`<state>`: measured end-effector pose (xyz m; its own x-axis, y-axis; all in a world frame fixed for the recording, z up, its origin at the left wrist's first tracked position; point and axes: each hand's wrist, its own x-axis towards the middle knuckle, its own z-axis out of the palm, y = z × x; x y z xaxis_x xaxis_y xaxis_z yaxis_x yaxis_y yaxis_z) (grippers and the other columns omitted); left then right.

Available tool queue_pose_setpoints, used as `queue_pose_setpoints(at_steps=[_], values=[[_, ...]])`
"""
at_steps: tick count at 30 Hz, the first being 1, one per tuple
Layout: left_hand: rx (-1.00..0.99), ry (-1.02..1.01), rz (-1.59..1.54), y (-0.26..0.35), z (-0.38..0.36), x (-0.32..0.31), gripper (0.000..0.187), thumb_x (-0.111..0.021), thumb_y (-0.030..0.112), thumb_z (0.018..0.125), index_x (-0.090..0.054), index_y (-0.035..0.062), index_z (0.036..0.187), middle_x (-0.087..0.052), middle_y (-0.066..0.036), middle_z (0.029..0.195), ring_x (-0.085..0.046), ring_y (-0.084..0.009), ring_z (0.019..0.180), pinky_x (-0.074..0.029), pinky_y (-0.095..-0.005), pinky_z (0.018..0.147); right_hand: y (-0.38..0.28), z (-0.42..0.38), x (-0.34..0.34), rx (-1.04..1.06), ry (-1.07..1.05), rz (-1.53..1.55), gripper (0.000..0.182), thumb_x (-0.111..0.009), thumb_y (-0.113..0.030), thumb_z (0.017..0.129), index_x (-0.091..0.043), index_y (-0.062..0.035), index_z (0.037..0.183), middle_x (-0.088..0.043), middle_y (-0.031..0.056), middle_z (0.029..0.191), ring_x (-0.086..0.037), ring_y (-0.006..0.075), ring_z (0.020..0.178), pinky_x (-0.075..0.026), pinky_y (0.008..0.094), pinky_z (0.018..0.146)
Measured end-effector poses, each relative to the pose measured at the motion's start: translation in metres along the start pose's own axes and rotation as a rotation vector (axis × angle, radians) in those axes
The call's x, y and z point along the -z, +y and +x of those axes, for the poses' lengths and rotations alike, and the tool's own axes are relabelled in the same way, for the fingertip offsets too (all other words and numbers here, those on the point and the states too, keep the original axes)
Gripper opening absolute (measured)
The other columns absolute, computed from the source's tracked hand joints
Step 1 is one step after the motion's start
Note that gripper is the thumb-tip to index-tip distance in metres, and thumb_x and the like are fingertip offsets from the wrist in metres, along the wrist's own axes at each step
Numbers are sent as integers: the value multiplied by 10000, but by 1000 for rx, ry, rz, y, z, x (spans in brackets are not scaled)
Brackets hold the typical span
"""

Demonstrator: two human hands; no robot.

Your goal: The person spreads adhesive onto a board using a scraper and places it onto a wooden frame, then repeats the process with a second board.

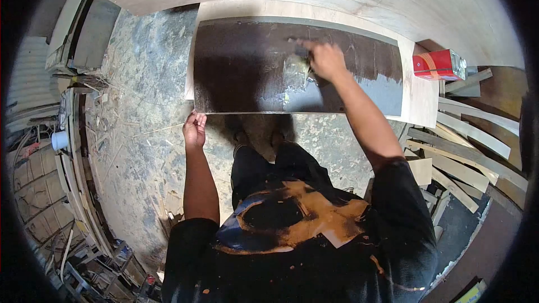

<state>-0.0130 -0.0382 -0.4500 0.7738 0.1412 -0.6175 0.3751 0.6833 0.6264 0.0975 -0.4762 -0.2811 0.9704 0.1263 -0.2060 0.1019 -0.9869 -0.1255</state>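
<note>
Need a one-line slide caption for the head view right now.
Left hand at the near left corner of a smeared board, right hand blurred over it, red container to the right.

Brown-smeared gray panel (236, 62) over pale plywood (419, 101)
The left hand (195, 127) holds the panel's near left corner; the right hand (325, 62), motion-blurred, is over its middle, with a red tin (433, 65) beyond the right end.

A dark panel (241, 67) is borne by a pale board (420, 101), at whose three o'clock edge a red tin (433, 65) is seen.
</note>
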Motion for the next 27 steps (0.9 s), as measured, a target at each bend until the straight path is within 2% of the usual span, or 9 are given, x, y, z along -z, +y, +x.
queue_pose_setpoints(at_steps=[5, 10, 14, 15, 16, 18, 24, 26, 27], values=[[-20, 77, 21, 4, -15, -17, 90, -574, 104, 836, -546, 25, 870, -539, -28, 725, -535, -137, 677, -483, -293, 744, 8, 12, -61, -26, -163, -9, 411, -525, -152, 800, -545, -301, 1183, -628, 129, 1023, -637, 289, 811, -517, 421, 727], [-4, 45, 1, 6, -13, -22, 112, -585, 110, 832, -554, 29, 902, -545, -23, 763, -551, -144, 741, -473, -307, 795, -33, -79, -102, 336, -88, -9, 454, -498, -89, 765, -584, -327, 1141, -631, 138, 988, -638, 246, 843, -529, 353, 637], [-1, -118, -68, 0, -1, 7, 113, -580, 126, 831, -557, 43, 904, -548, -15, 766, -565, -156, 756, -481, -332, 798, -61, -51, -9, 128, -467, 31, 445, -513, -104, 773, -572, -322, 1157, -653, 133, 909, -642, 224, 787, -512, 391, 716], [-6, -170, -76, -1, 2, 13, 128, -582, 123, 827, -563, 49, 929, -565, -25, 798, -575, -169, 780, -479, -347, 810, -53, -38, -18, 133, -194, 70, 420, -543, -133, 784, -569, -309, 1163, -660, 124, 855, -640, 244, 758, -496, 417, 764], [-7, -158, -74, 0, 1, 13, 128, -582, 123, 827, -563, 49, 929, -565, -25, 798, -575, -170, 780, -479, -347, 810, -42, -11, -36, 62, -219, -76, 433, -584, -160, 778, -549, -298, 1187, -659, 114, 885, -637, 245, 793, -472, 413, 825], [13, -42, -19, 1, -2, 4, 156, -579, 130, 830, -564, 39, 956, -573, -31, 819, -580, -175, 794, -477, -341, 808, -48, 16, -22, 101, 48, 59, 478, -577, -114, 763, -526, -280, 1209, -601, 74, 1103, -590, 249, 953, -412, 422, 891], [67, 48, 30, 18, -16, -19, 121, -553, 103, 842, -569, 31, 939, -606, -68, 876, -586, -180, 799, -488, -297, 718, -45, -7, -93, 270, 144, -105, 496, -561, -100, 743, -530, -276, 1206, -555, 61, 1179, -554, 231, 1027, -417, 433, 877], [144, 12, 39, 21, -16, -16, 149, -542, 92, 849, -570, 23, 979, -604, -78, 899, -587, -187, 804, -496, -291, 687, -45, -20, -80, 338, -211, -88, 491, -578, -114, 730, -543, -278, 1191, -581, 67, 1134, -562, 213, 1013, -425, 431, 874], [105, 36, 33, 21, -16, -22, 150, -547, 94, 851, -570, 15, 977, -604, -84, 895, -586, -188, 798, -501, -293, 676, -56, -12, -36, 224, -327, -147, 346, -449, -161, 821, -622, -269, 1100, -649, 93, 965, -611, 249, 931, -401, 417, 943]])
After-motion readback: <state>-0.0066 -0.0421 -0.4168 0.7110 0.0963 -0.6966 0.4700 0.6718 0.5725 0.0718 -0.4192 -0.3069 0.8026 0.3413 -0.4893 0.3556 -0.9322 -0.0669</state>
